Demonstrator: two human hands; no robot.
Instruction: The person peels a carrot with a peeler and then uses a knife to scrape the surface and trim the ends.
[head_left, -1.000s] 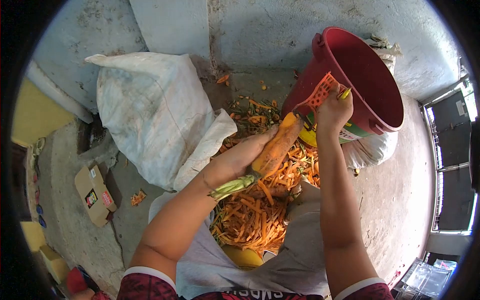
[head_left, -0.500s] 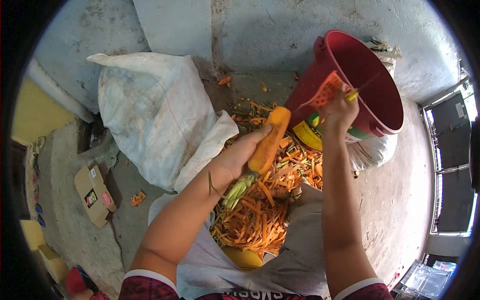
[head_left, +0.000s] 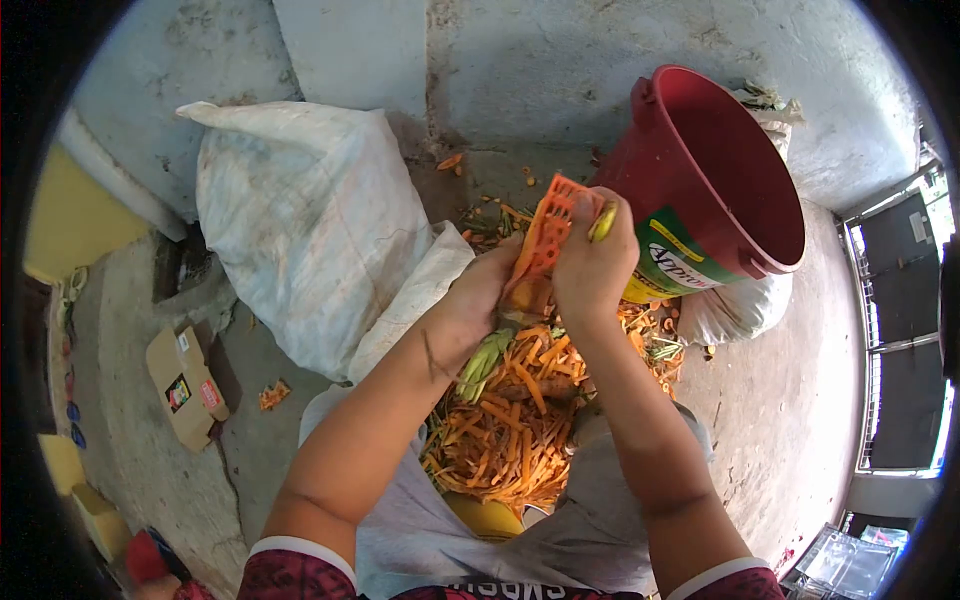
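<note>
Holding a carrot (head_left: 527, 299) beneath an orange perforated tool (head_left: 547, 238).
The left hand's (head_left: 481, 292) grip is curling around the carrot, green stems (head_left: 485, 366) pointing nearer; the right hand's (head_left: 597, 262) is clasping the tool. Peelings (head_left: 507, 446) are lying below both grips, a white sack (head_left: 305, 225) sitting left, a red bucket (head_left: 672, 172) standing right.

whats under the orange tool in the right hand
A carrot, held in the left hand. Its crown end and green stalks show; the orange tool and the hands cover the rest, so its tip cannot be seen.
</note>
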